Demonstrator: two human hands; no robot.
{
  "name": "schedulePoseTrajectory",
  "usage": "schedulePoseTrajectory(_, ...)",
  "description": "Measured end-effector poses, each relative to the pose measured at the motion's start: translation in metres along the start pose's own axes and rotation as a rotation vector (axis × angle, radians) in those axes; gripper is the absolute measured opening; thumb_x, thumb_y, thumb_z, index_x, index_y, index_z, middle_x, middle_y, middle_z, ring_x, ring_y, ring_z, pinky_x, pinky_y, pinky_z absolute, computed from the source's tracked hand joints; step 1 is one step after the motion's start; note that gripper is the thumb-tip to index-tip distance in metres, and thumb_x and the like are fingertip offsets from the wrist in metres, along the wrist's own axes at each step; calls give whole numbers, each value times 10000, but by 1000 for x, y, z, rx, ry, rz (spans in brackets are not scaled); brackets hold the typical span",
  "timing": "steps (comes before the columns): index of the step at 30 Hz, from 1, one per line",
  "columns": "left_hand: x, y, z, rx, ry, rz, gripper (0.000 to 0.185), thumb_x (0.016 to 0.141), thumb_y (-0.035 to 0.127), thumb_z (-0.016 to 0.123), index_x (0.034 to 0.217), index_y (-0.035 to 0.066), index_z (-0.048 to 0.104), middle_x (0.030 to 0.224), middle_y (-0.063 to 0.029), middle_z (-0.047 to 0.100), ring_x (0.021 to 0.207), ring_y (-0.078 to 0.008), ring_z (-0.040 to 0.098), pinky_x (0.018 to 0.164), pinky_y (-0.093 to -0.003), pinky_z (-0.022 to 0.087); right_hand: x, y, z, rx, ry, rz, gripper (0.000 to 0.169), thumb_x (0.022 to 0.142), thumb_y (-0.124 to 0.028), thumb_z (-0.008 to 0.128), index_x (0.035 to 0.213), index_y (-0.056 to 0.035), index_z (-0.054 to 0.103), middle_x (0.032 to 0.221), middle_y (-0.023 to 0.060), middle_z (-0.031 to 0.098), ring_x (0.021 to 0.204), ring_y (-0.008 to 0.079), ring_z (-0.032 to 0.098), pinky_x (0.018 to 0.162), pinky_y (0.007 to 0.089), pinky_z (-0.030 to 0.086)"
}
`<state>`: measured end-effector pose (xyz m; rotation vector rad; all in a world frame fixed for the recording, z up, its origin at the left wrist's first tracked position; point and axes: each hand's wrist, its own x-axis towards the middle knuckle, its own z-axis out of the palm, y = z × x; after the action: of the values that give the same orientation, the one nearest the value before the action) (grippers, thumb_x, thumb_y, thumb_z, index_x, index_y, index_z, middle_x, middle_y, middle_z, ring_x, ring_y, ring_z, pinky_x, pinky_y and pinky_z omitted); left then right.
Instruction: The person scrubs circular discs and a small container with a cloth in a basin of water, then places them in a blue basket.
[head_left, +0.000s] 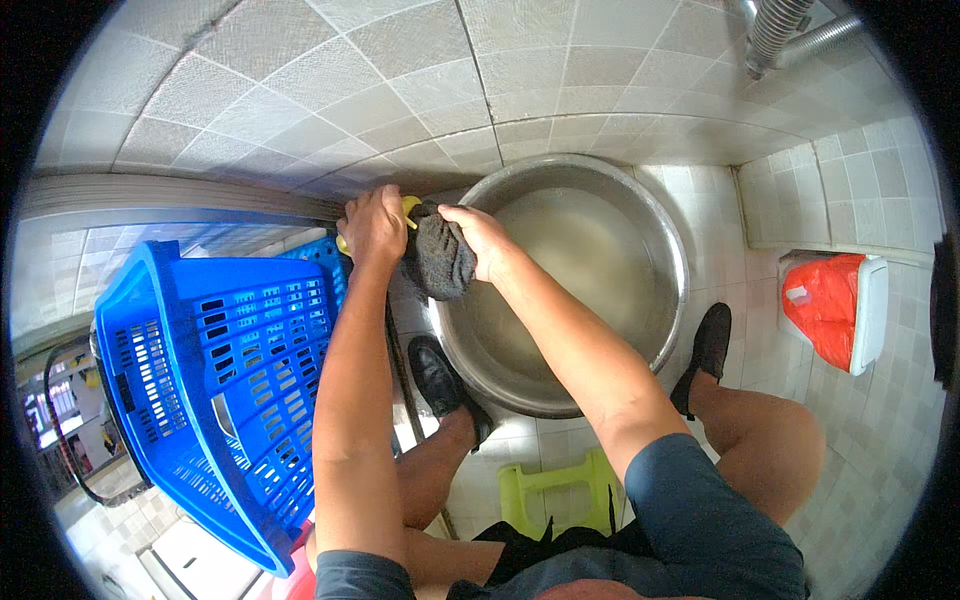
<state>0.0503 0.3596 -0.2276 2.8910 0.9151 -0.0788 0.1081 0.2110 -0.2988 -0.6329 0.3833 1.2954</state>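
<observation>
My left hand (373, 231) is closed around a yellow object (409, 211), mostly hidden by the fingers, so its kind is unclear. Against it hangs a bunched dark grey cloth (444, 259), fuzzy and wrinkled. My right hand (486, 244) grips that cloth from its right side, thumb on top. Both hands are above the left rim of a large round metal basin (679, 300). Cloudy, pale water (581, 262) stands in the basin.
A large blue plastic basket (259, 300) stands tilted at my left. Below me is a light-green plastic stool (517, 499). A bin with a red bag (823, 307) is at the right. The tiled wall (420, 67) rises behind the basin; corrugated pipes (780, 34) are at top right.
</observation>
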Motion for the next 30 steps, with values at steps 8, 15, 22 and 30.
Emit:
schedulePoseTrajectory(8,-7,12,-12,57,96,-14,380,1012,365,435,1212,119,644,1220,-182,606,1189,-384,528,985,-571,383,-19,2,7,8,-66,9,314,964,-333,598,1050,-38,661,1018,126,725,915,272,704,886,453,555)
schedulePoseTrajectory(15,-56,-1,-4,-610,756,-290,334,949,287,576,983,-30,675,961,-244,672,906,-427,616,851,-500,473,-67,11,-8,110,-107,63,361,923,-364,625,1055,-35,696,1021,120,739,909,261,714,878,433,563)
schedulePoseTrajectory(22,-153,67,-26,-2172,-592,-727,633,941,553,587,1302,33,606,1291,-168,644,1150,-333,625,1037,-490,459,-159,12,-21,37,-183,32,366,976,-312,571,1219,-49,644,1153,124,708,1013,237,695,942,390,547)
schedulePoseTrajectory(30,-195,74,-15,-2215,-318,-564,555,867,180,721,1364,62,506,1260,-113,637,1139,-308,612,989,-478,485,-252,11,-28,-206,328,-337,371,1038,-344,515,1111,-20,680,1084,134,699,938,234,690,864,403,569)
